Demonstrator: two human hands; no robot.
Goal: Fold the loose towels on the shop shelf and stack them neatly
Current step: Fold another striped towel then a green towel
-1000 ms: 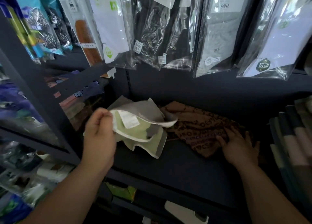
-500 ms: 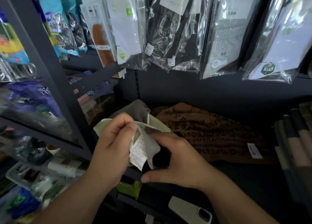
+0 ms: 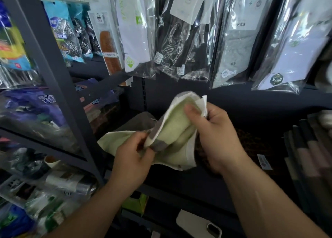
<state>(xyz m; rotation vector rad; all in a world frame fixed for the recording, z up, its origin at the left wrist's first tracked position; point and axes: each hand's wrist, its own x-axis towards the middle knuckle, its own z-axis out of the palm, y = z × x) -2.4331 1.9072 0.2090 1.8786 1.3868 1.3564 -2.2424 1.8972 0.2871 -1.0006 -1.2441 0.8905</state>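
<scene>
Green towel [image 3: 172, 130] now higher, wider.

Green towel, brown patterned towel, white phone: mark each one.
green towel [image 3: 172, 130]: head view, on its pale green face.
brown patterned towel [image 3: 255, 144]: head view, on its dark printed surface.
white phone [image 3: 194, 223]: head view, on its plain back.

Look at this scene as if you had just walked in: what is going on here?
A person at a shop shelf holds a pale green towel up in both hands. The left hand grips its lower edge; the right hand pinches its upper end. The towel is bunched, not yet folded. A brown patterned towel lies on the shelf behind, with a stack of folded towels at the right.
</scene>
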